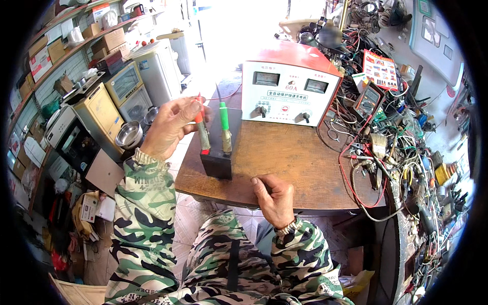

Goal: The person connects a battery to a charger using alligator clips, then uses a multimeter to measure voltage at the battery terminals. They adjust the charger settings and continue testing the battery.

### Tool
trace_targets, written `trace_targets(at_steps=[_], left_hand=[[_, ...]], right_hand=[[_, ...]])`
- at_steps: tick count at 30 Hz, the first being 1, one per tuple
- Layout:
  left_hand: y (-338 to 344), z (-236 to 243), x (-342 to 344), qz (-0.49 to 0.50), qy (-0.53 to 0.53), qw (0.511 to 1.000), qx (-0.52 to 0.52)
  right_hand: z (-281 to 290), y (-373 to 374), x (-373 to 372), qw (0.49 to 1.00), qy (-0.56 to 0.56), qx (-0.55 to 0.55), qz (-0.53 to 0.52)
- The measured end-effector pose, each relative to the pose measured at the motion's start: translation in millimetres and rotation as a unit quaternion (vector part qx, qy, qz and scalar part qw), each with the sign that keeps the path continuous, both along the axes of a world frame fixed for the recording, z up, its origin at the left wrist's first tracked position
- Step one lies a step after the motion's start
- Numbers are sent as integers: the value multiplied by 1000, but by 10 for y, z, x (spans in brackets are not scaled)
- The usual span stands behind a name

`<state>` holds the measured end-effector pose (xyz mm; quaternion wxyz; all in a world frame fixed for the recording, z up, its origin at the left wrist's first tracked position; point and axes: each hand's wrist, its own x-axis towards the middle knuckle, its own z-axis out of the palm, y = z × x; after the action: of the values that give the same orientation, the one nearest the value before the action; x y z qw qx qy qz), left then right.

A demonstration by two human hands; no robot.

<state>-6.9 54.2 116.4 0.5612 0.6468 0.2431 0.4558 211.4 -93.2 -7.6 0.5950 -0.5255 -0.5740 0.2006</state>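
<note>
A small black battery (217,162) stands on the left part of a brown wooden table (295,157). Two clamps are on its top: one with a red handle (202,133) and one with a green handle (224,127). My left hand (170,127) is raised at the battery's left, with thumb and fingers pinching the top of the red-handled clamp. My right hand (274,199) rests on the table's near edge, fingers curled, holding nothing I can see. Both sleeves are camouflage cloth.
A white charger box with a red top, two meters and two knobs (287,91) stands at the back of the table. A multimeter (369,100) and tangled wires and tools (406,152) crowd the right. Appliances and a steel bowl (128,134) fill the left floor.
</note>
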Motion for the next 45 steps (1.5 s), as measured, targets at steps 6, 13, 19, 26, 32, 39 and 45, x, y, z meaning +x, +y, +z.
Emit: trace_targets(at_steps=[6, 13, 19, 26, 32, 39, 45], left_hand=[[72, -2, 79, 7, -4, 1000, 14], [115, 67, -23, 61, -38, 997, 35], [153, 18, 37, 65, 4, 997, 30], [113, -18, 107, 32, 3, 999, 7], [76, 34, 38, 2, 24, 999, -27], [-29, -19, -9, -11, 4, 1000, -2], [-194, -297, -111, 29, -34, 999, -4]], right_hand=[[-35, -7, 28, 999, 49, -20, 4], [4, -25, 16, 999, 31, -29, 7], [-18, -16, 26, 999, 36, -22, 5], [9, -30, 30, 998, 44, -32, 12], [2, -31, 29, 999, 27, -19, 12], [-10, -13, 28, 1000, 22, 9, 3], [-6, -20, 13, 999, 46, -7, 4]])
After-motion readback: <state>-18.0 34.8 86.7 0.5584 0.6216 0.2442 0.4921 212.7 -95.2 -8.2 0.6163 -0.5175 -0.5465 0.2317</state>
